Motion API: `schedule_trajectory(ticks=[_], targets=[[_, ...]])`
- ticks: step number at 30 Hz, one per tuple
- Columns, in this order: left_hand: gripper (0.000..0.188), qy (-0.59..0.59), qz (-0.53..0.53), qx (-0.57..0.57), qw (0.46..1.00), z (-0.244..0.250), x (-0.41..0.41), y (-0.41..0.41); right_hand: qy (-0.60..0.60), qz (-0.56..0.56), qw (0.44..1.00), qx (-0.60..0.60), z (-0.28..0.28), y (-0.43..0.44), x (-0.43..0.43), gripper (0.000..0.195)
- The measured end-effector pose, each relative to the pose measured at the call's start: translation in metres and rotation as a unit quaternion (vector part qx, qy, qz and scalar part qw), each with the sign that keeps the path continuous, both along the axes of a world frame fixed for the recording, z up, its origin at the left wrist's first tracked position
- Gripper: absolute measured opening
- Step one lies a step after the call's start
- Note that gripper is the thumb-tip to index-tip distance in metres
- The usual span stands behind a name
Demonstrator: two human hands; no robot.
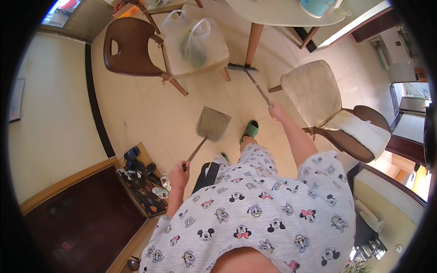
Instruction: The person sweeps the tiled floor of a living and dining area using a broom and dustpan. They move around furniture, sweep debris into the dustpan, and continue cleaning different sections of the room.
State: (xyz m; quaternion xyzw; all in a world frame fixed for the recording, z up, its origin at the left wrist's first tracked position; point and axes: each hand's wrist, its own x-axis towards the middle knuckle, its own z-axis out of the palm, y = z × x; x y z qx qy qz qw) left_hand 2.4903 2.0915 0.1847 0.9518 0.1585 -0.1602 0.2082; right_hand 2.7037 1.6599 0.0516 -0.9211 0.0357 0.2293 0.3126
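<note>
My right hand (pixel 278 112) grips the long handle of a broom (pixel 257 85). The dark broom head (pixel 243 67) lies on the tiled floor by the foot of a wooden table leg (pixel 254 42), near the front leg of a padded chair. In my left hand (pixel 179 174) is the upper end of the handle of a long-handled dustpan (pixel 213 123). Its grey-brown pan is low over the floor in front of me, to the left of my green slipper (pixel 251 129); whether it touches the tiles I cannot tell.
A brown-backed chair (pixel 131 47) bears a clear plastic bag (pixel 194 47) with green contents. To the right stands another padded chair (pixel 312 92) with a white cloth (pixel 358 131). A table (pixel 286 15) holds a light-blue pitcher (pixel 313 7). Shoes (pixel 136 163) crowd a patterned mat (pixel 150 194) by a dark door (pixel 82 218).
</note>
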Motion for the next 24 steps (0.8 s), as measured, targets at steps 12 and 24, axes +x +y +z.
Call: schedule_trajectory(ticks=[12,24], targets=[[0.02,-0.054,0.009,-0.044,0.998,-0.063,-0.096,0.064,0.256,-0.13,0.958,0.007,0.071,0.04,-0.157,0.037],[0.015,-0.04,0.129,-0.057,0.989,-0.063,-0.137,0.035,0.135,0.05,0.989,0.035,-0.067,0.215,0.024,0.034]])
